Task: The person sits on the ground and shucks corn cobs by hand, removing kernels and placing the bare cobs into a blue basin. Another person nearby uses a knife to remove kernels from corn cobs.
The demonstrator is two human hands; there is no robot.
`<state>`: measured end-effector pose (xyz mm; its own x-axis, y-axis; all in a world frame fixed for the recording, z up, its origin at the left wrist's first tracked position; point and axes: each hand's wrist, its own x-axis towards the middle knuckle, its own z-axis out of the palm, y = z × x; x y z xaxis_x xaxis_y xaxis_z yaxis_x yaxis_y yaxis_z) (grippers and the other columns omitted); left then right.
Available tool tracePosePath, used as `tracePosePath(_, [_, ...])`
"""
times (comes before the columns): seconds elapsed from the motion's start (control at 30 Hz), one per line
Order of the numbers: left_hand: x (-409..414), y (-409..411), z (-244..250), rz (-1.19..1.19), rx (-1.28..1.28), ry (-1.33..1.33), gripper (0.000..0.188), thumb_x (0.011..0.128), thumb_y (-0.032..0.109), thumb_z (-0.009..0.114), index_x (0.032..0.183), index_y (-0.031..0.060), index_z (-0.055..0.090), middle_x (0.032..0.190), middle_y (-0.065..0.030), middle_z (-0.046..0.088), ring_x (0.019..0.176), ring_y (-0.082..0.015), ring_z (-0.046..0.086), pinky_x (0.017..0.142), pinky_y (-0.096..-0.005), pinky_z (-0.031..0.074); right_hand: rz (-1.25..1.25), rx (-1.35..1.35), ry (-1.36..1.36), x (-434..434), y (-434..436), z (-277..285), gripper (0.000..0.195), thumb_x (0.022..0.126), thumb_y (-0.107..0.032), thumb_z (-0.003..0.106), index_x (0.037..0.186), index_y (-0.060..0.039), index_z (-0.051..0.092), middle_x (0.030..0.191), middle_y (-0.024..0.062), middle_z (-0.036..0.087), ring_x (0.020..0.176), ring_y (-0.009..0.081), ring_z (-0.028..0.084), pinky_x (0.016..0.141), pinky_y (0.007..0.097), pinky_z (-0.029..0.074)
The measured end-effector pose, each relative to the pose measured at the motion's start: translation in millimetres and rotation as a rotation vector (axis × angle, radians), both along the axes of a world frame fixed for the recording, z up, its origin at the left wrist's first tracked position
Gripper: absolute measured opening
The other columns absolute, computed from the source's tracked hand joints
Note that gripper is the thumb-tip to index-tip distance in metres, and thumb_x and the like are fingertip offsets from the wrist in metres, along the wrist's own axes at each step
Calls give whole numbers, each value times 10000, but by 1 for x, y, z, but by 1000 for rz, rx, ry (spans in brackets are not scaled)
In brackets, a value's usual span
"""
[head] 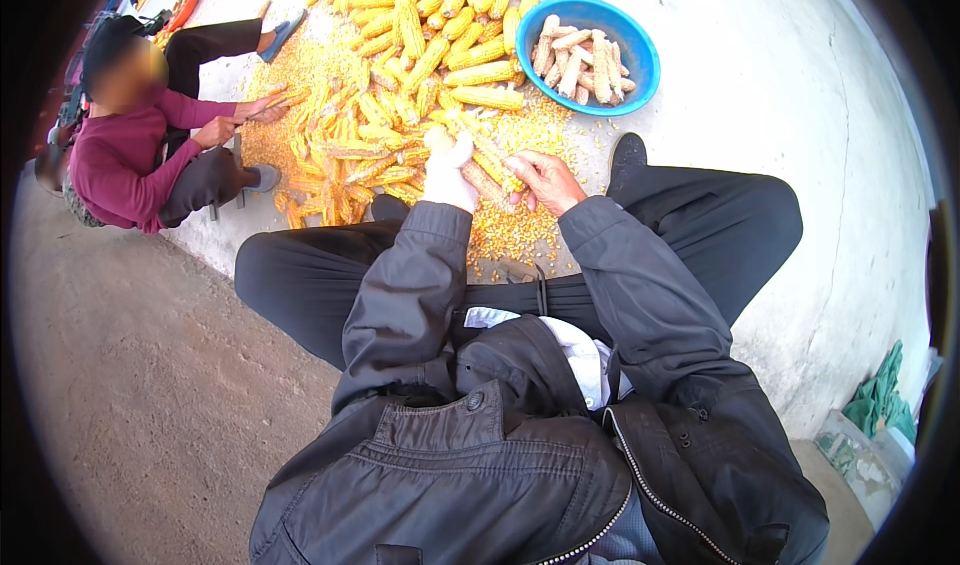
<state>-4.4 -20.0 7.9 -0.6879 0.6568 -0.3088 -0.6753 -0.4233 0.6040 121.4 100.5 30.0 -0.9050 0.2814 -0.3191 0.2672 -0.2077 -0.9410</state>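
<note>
My left hand [448, 171], in a white glove, grips a bare corncob [486, 184] over the loose kernels. My bare right hand [549, 181] holds the lower end of a partly shelled ear of corn [484, 152], which lies slanted against the bare cob. Yellow kernels [517, 235] are scattered on the floor beneath both hands. Just beyond them rises a pile of corn ears [480, 73], some with rows of kernels stripped. A blue plastic basin [646, 58] stands to the right of the pile and holds several bare cobs [600, 66].
On the left a seated person [127, 152] in a purple top works at an ear with a thin tool. An orange container [182, 9] stands behind that person. At the lower right, green cloth [881, 392] lies on a box by the pale wall.
</note>
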Motion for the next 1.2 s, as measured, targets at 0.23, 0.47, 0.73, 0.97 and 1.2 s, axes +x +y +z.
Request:
tracePosePath(0.23, [6, 4, 9, -22, 28, -20, 460, 898, 212, 609, 1302, 54, 457, 1165, -105, 585, 1043, -290, 564, 935, -457, 469, -101, -160, -24, -3, 6, -24, 365, 997, -307, 463, 1052, 29, 597, 726, 88, 622, 503, 154, 624, 365, 232, 420])
tracePosePath(0.47, [4, 1, 11, 3, 27, -62, 469, 904, 213, 588, 1318, 41, 449, 1198, -105, 580, 1064, -291, 558, 944, -461, 462, -171, -305, -56, -5, 2, -9, 349, 994, -329, 475, 994, -2, 595, 775, 97, 641, 540, 140, 621, 403, 209, 434])
tracePosePath(0.73, [5, 2, 10, 15, 23, -47, 415, 914, 214, 577, 1278, 43, 475, 1156, -109, 587, 1046, -293, 569, 937, -457, 468, -106, -122, 3, -5, 2, -27, 305, 986, -300, 502, 979, -18, 616, 777, 72, 632, 546, 151, 647, 396, 202, 438])
tracePosePath(0.97, [3, 1, 0, 40, -18, -105, 420, 907, 154, 579, 1294, 47, 454, 1173, -125, 577, 1053, -303, 575, 930, -464, 478, -12, 569, -1, -6, 12, -28, 293, 955, -244, 493, 888, 6, 632, 772, 142, 650, 804, 294, 668, 688, 387, 503])
tracePosePath(1.2, [11, 7, 12, -46, 9, 78, 517, 859, 97, 626, 1328, 61, 412, 1187, -115, 564, 1088, -284, 572, 946, -449, 485, -163, 373, 102, -12, 12, -29, 333, 944, -321, 518, 1023, -24, 646, 920, 179, 665, 861, 314, 647, 771, 362, 485])
